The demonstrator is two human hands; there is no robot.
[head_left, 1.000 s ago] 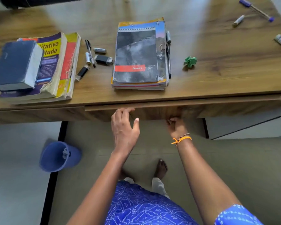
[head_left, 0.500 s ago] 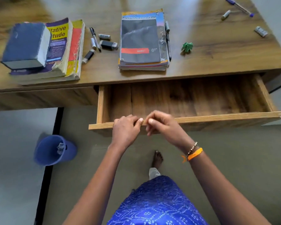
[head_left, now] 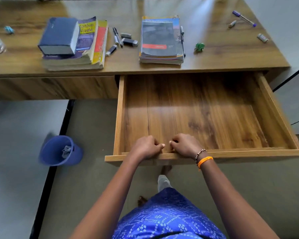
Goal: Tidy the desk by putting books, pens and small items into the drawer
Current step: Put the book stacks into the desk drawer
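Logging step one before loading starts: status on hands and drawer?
Left hand and right hand both grip the front edge of the wooden drawer. Drawer out, bare inside. Nothing blocking it.

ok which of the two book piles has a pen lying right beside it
The middle pile, topped by a grey notebook; a pen lies along its right edge. The left pile carries a thick blue book.

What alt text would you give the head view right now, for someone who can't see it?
Both hands, left hand and right hand, grip the front edge of the drawer, which is pulled far out and shows a bare wooden floor. On the desk above lie two book stacks, pens and small items; a blue bin stands on the floor at left.
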